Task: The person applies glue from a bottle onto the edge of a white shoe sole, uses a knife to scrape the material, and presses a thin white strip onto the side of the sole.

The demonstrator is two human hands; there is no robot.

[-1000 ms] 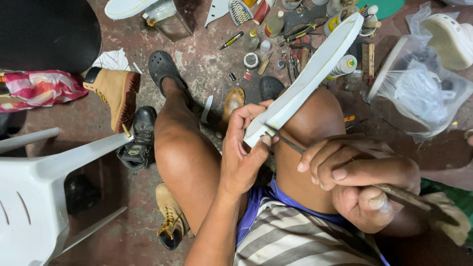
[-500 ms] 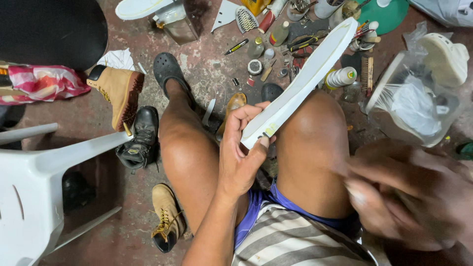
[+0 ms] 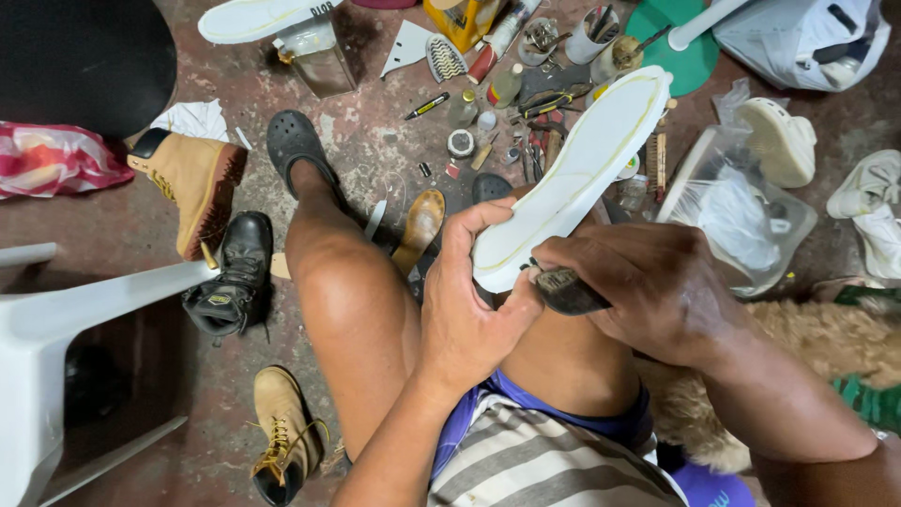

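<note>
The right hand (image 3: pixel 657 291) hides most of the dark tool (image 3: pixel 568 291) its fingers grip; only the tip shows, touching the sole (image 3: pixel 572 183). Half a second ago that hand was a blur, away from the sole. The left hand (image 3: pixel 469 310) pinches the sole's near end above the knees; its long axis points up-right.

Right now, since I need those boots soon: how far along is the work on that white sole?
Done: the white shoe sole is off any shoe and bears a yellowish line round its edge. In hand: the left hand grips its heel end while the right hand holds a dark-handled tool against it. Left: the tan boots lie untouched on the floor.
</note>
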